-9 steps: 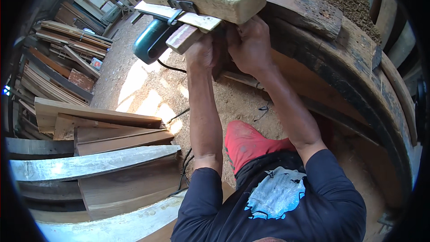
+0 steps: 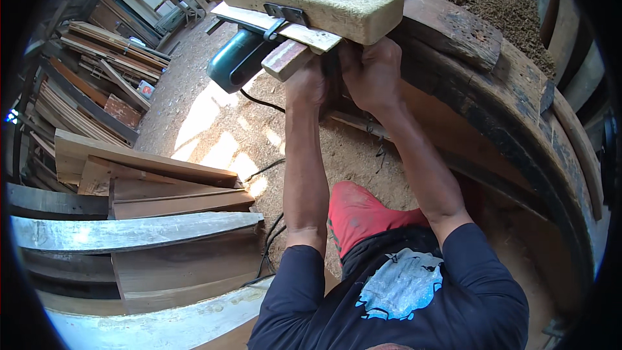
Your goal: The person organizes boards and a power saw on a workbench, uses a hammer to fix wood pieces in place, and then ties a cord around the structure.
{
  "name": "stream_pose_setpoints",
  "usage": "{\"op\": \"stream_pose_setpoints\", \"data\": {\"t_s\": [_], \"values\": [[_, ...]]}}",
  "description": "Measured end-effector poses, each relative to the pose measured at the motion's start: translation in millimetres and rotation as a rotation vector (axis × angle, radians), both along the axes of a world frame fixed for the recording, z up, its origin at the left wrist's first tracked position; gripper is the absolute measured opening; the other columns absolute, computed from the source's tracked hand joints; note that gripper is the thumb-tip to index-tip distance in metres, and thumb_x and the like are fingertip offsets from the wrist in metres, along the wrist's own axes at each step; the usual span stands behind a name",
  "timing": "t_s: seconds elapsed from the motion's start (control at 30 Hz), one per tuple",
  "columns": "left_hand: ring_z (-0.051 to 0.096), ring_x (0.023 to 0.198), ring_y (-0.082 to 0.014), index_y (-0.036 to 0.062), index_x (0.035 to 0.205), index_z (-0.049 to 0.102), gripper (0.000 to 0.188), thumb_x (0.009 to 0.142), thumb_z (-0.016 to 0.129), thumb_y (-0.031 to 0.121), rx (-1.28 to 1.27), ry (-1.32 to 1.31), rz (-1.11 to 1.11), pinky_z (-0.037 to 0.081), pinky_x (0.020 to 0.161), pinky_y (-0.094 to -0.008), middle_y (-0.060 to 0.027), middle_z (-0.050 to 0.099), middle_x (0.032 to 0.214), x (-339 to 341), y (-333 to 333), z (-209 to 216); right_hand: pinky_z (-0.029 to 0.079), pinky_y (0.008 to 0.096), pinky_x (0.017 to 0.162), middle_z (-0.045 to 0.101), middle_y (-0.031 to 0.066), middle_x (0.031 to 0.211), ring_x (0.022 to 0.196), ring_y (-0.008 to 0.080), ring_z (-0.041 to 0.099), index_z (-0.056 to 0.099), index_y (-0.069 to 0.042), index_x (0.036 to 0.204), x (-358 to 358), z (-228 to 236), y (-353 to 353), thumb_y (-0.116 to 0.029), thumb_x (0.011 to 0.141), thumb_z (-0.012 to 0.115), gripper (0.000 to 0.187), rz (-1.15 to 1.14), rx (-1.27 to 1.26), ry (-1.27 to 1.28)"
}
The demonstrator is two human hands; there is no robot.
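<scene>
Below the near edge of a thick, pale curved wooden block [image 2: 317, 1], my two hands work close together. My left hand [image 2: 307, 85] is closed beside the end of a small wooden batten [image 2: 285, 61], its fingers mostly hidden underneath. Just right of it, my right hand [image 2: 374, 79] is curled under the block's right end. What either one grips is covered by the wood. A teal power tool with a rounded body [image 2: 234, 59] sits left of the batten, under a thin light board [image 2: 275, 26]. On the block's near side shows a dark metal bracket [image 2: 285, 14].
A large curved workbench rim [image 2: 518, 100] sweeps down the right, with sawdust or shavings [image 2: 479, 0] behind it. Stacked planks [image 2: 113, 52] lie far left. Curved boards [image 2: 136, 230] are piled nearer on the left. A black cable [image 2: 269, 243] runs over the dusty floor [image 2: 220, 136].
The view has shifted slightly, so the block, the power tool and both hands appear a little farther right. Both hands stay beneath the block.
</scene>
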State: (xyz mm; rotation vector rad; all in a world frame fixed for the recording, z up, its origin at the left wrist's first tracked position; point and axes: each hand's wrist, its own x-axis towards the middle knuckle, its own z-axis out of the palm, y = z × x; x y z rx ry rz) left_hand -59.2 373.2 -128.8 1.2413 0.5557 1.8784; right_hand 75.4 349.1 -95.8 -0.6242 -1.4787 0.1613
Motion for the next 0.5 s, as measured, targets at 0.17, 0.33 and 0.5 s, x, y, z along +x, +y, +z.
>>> {"op": "stream_pose_setpoints", "data": {"t_s": [0.17,0.33,0.5], "values": [[0.059,0.082,-0.0093,-0.0049,0.113,0.062,0.026,0.095,0.062,0.014,-0.074,0.356,0.294,0.047,0.069,-0.0243,-0.0049,0.064,0.096,-20,20,-22,0.053,0.0485,0.076,0.067,0.0238,0.093,0.09,0.0441,0.065,0.064,0.002,0.099,0,-1,-2,0.0,0.082,0.062,0.017,0.0,-0.037,-0.036],[0.058,0.074,-0.011,0.0008,0.104,0.064,0.016,0.096,0.062,0.015,0.077,0.217,0.247,0.048,0.068,-0.0265,-0.0022,0.062,0.086,10,15,-24,0.053,0.0431,0.071,0.069,0.0193,0.089,0.084,0.0377,0.07,0.061,0.002,0.103,5,-16,-2,-0.001,0.087,0.061,0.017,0.241,-0.243,0.175],[0.06,0.082,-0.0147,0.0061,0.099,0.062,0.009,0.098,0.061,0.014,0.098,-0.399,-0.242,0.051,0.078,-0.0302,-0.0024,0.062,0.087,20,-19,-31,0.053,0.0368,0.066,0.069,0.0155,0.087,0.078,0.0289,0.071,0.059,0.001,0.102,7,-17,-17,0.003,0.088,0.059,0.014,0.271,-0.332,0.227]]}}
